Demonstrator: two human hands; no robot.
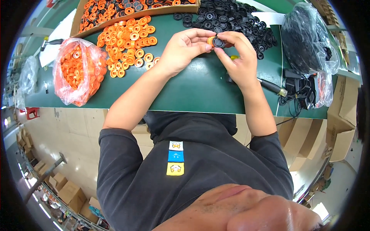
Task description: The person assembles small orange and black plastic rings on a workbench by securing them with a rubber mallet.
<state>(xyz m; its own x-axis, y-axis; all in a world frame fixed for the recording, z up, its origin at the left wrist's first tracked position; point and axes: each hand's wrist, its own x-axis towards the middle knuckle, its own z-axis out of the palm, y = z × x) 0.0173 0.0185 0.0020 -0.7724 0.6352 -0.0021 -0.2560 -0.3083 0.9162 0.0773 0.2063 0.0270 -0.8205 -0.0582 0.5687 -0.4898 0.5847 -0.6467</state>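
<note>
Over the far middle of the green table, my two hands meet fingertip to fingertip. My left hand [179,53] pinches a small orange ring-shaped plastic part [210,41], seen nearly edge-on. Between the fingers of my right hand [243,59] is a round black plastic cap [218,42], which touches or almost touches the orange part. Whether the two are joined, I cannot tell. Loose orange parts [127,40] are spread left of my left hand. A heap of black caps [231,21] lies just beyond my right hand.
A cardboard tray [115,22] of orange-and-black pieces stands at the back left. Nearer lies a plastic bag of orange parts [79,71]. On the right are a large bag of black items [308,38], a black-handled tool [269,85] and coiled black cables [300,90].
</note>
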